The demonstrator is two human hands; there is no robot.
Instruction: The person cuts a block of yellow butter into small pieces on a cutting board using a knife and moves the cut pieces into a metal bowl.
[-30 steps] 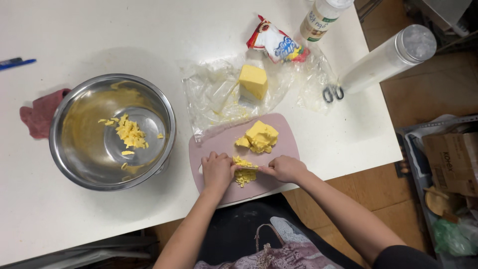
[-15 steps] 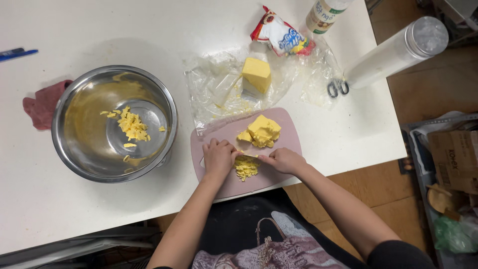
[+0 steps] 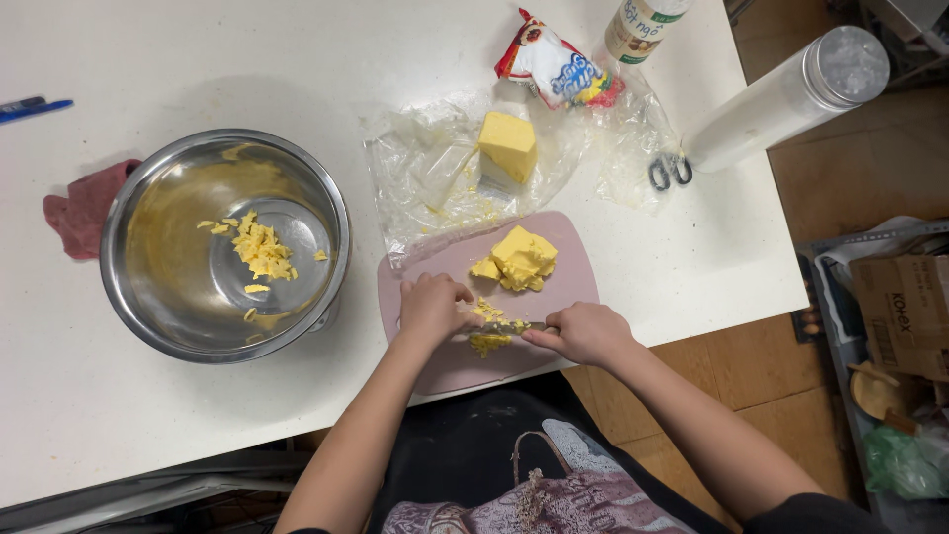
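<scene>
Gripping the knife (image 3: 504,326), the right hand (image 3: 583,333) has drawn it sideways; the left hand (image 3: 432,307), curled, now steadies small butter bits (image 3: 486,342) on the board (image 3: 573,287).

1. A small crumpled packet (image 3: 556,69), coloured red, white, blue and yellow, is seen lying at the far edge of the white table (image 3: 247,59).
2. A bottle (image 3: 643,28) with a white and green label is found just right of the packet, cut off by the top edge of the view.
3. A sheet of clear plastic wrapping (image 3: 435,178) is spread flat near the packet, and a yellow block (image 3: 507,145) is set on it.
4. A brown cardboard box (image 3: 905,311) with dark print is seen on the floor, right of the table.
5. A green plastic bag (image 3: 895,463) is seen below the box, crumpled.
</scene>
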